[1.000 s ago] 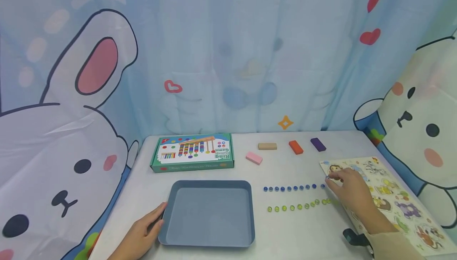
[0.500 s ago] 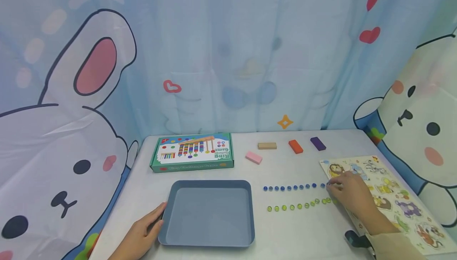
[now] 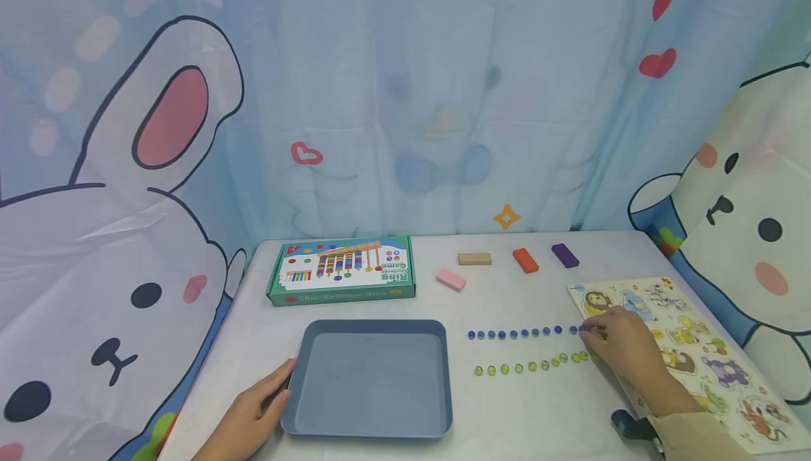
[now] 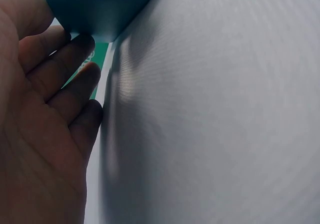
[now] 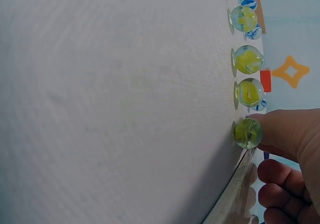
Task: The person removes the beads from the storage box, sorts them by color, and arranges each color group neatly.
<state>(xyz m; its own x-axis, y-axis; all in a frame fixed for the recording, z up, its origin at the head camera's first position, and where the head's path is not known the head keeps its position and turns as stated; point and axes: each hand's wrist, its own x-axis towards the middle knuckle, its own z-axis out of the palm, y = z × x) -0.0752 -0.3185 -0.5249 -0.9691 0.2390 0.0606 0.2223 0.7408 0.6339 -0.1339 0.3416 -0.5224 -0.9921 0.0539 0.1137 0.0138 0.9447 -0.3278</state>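
Observation:
My left hand [image 3: 247, 412] rests against the outer left wall of a blue-grey tray [image 3: 367, 382]. In the left wrist view, the left fingers [image 4: 82, 86] are slightly bent beside the tray's side. At the right end of a row of blue marbles [image 3: 524, 333], my right hand [image 3: 624, 345] pinches a blue marble [image 3: 582, 329] down at the table. Nearer runs a row of yellow-green marbles [image 3: 519, 368]. The right wrist view shows the last yellow-green marble [image 5: 248, 133] in front of the right thumb; the pinched marble is hidden there.
A picture board [image 3: 703, 369] with animals lies under my right forearm. Behind stand a green ring game box [image 3: 342, 271] and pink [image 3: 451, 279], tan [image 3: 474, 259], orange [image 3: 525, 261] and purple [image 3: 564, 255] blocks. A printed curtain [image 3: 443, 95] hangs behind the table.
My right hand has lowered the blue marble from above the picture board to the right end of the blue row. The left hand and tray have stayed still.

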